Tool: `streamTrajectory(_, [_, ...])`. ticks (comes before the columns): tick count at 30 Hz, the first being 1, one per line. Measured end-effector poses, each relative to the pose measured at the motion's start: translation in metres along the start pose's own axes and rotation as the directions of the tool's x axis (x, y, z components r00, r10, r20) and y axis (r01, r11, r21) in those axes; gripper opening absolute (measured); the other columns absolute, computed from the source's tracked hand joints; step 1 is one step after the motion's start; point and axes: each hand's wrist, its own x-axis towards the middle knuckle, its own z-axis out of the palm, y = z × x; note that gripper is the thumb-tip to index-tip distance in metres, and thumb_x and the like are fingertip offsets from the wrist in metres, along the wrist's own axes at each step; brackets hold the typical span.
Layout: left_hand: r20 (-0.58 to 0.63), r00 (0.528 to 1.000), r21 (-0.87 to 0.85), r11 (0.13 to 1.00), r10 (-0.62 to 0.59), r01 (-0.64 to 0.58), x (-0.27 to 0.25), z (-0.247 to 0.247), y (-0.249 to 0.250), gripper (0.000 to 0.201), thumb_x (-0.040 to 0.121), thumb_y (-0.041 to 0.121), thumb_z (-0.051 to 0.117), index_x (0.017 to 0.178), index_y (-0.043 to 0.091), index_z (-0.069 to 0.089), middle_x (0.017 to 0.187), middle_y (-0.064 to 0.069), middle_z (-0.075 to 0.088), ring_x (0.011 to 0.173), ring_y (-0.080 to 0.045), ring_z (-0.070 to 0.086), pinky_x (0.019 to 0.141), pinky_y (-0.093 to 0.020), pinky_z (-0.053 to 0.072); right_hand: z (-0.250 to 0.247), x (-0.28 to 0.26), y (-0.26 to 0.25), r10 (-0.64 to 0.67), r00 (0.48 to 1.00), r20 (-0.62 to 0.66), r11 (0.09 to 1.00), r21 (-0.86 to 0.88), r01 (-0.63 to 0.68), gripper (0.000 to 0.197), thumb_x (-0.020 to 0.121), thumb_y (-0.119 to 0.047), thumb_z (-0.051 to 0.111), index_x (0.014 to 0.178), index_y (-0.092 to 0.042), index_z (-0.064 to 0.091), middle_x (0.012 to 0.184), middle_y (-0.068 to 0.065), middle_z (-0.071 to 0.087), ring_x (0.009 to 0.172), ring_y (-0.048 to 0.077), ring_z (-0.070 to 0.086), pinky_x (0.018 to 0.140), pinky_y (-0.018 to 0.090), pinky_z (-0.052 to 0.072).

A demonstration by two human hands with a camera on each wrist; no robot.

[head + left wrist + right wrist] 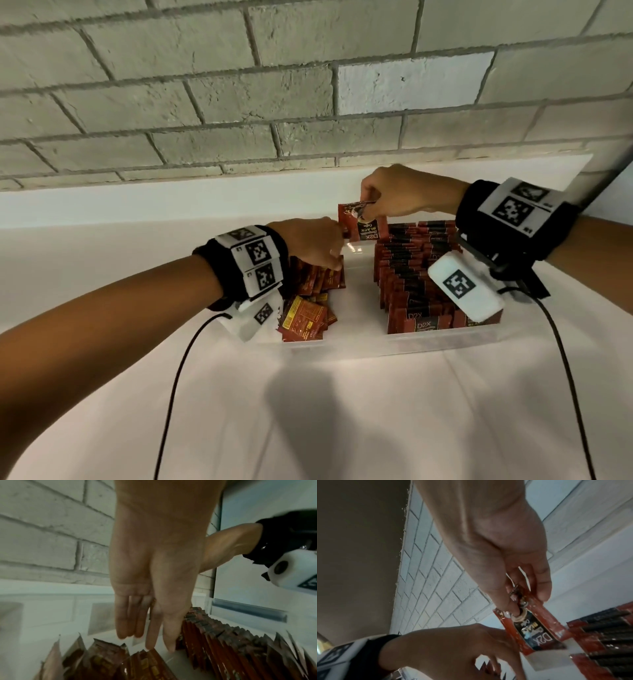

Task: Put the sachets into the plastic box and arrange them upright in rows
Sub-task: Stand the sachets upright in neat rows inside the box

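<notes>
One sachet (363, 224) hangs above the far end of the box (445, 337), pinched at its top edge between my right hand's (404, 195) thumb and fingers, its printed face turned toward me. My left hand (308, 243) meets the sachet's left edge; whether it grips there I cannot tell, though the left wrist view shows its fingers (126, 616) nearly straight. Inside the box, rows (421, 274) of sachets stand upright on the right side, and a loose pile (308, 308) lies on the left. The box sits on the white desk (342, 411).
</notes>
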Motion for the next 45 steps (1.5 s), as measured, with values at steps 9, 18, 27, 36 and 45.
streamTrajectory(9, [0.342,0.938,0.293,0.943,0.052,-0.159,0.015,0.007,-0.001,0.046,0.094,0.056,0.041,0.136,0.038,0.043,0.139,0.003,0.041,0.13,-0.023,0.035,0.094,-0.036,0.037,0.015,0.008,-0.007,-0.089,0.996,0.002,0.99,-0.108,0.089,0.024,0.088,-0.016,0.063,0.111,-0.01,0.06,0.085,-0.001,0.052,0.075,0.016,0.049,0.058,0.019,0.034])
streamTrajectory(18, [0.321,0.947,0.302,0.949,-0.017,-0.085,0.0,-0.008,-0.022,0.048,0.074,0.071,0.058,0.097,0.029,0.058,0.109,0.005,0.054,0.1,-0.016,0.052,0.081,-0.03,0.045,0.043,0.016,-0.017,-0.156,0.984,0.088,0.937,-0.303,0.176,0.017,0.09,-0.014,0.059,0.105,-0.007,0.057,0.094,0.008,0.054,0.076,0.02,0.049,0.052,0.02,0.031])
streamTrajectory(27, [0.369,0.924,0.196,0.964,0.097,-0.179,-0.01,-0.015,-0.032,0.051,0.081,0.055,0.064,0.126,0.031,0.058,0.117,0.006,0.056,0.111,-0.013,0.048,0.088,-0.025,0.039,0.059,0.017,-0.02,-0.205,0.967,0.152,0.784,-0.566,0.255,0.019,0.095,-0.006,0.047,0.113,-0.005,0.052,0.101,0.011,0.056,0.066,0.016,0.043,0.05,0.024,0.029])
streamTrajectory(36, [0.369,0.924,0.234,0.951,0.104,-0.2,-0.017,-0.013,-0.04,0.051,0.075,0.058,0.068,0.118,0.029,0.063,0.124,0.005,0.054,0.122,-0.019,0.041,0.1,-0.038,0.043,0.053,0.008,-0.02,-0.217,0.958,0.187,0.649,-0.705,0.285,0.017,0.098,-0.007,0.041,0.103,-0.002,0.057,0.087,0.007,0.051,0.065,0.016,0.039,0.054,0.026,0.028])
streamTrajectory(45, [0.356,0.929,0.267,0.943,0.098,-0.201,-0.017,-0.009,-0.032,0.049,0.079,0.063,0.06,0.113,0.029,0.062,0.12,0.005,0.055,0.115,-0.017,0.044,0.095,-0.036,0.046,0.049,0.002,-0.016,-0.287,0.944,0.162,0.624,-0.716,0.312,0.019,0.095,0.0,0.037,0.108,-0.004,0.05,0.08,0.005,0.046,0.053,0.012,0.026,0.046,0.023,0.014])
